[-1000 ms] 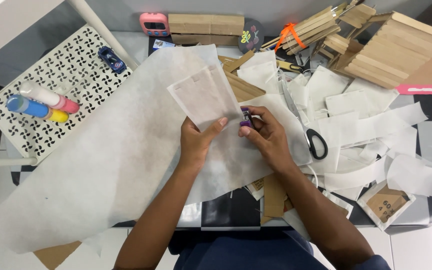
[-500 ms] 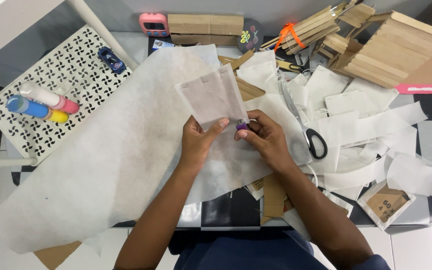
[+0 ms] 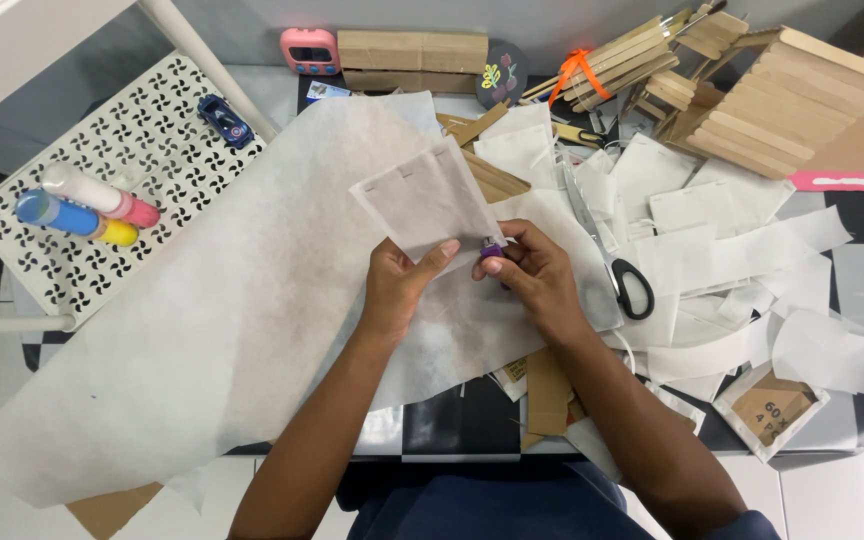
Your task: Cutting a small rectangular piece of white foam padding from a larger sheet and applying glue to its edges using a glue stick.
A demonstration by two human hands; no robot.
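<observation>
Both hands meet in the middle of the frame: the left hand pinches the lower edge of a small white pouch between thumb and fingers, so the pouch stands up tilted toward the upper centre, and the right hand is closed around a small purple lighter, with its top just beside the lower right corner of the pouch. Under the hands lies a big sheet of white fabric, which covers the left and centre part of the desk and hangs over its lower left edge. Right of the right hand are black-handled scissors, lying on a heap of cut white pieces. In the upper right of the frame are stacked wooden sticks. In the upper left, a white perforated tray carries coloured tubes and a small blue toy car. At the top centre stands a pink timer next to a wooden block.
</observation>
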